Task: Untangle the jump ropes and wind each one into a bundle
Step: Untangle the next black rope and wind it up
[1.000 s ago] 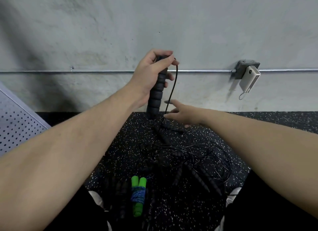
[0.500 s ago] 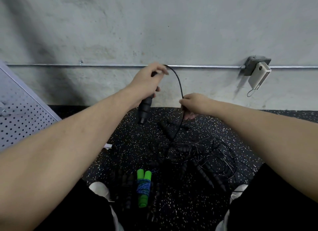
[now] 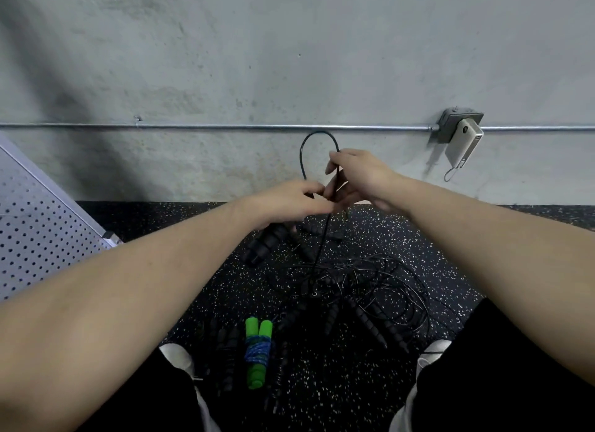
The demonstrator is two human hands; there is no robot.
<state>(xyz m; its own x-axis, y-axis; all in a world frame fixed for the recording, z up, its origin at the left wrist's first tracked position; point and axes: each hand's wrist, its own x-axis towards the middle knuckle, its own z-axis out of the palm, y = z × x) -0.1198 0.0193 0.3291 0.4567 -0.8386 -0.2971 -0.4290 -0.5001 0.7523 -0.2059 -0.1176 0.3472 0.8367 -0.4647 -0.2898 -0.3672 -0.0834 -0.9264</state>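
My left hand grips a black ribbed jump-rope handle that points down and left below the palm. Its thin black cord arches up in a loop and comes down through my right hand, whose fingers pinch it. From there the cord drops to a tangled pile of black ropes and handles on the speckled floor. Near my knees lies a wound bundle with green handles and blue cord, and beside it a wound black bundle.
A concrete wall with a metal conduit pipe and a junction box with a white device stands ahead. A perforated metal panel leans at the left. My shoes frame the floor area.
My left hand lowered the handle and moved toward the right hand. The right hand rose and took hold of the cord, which now forms a loop above both hands.
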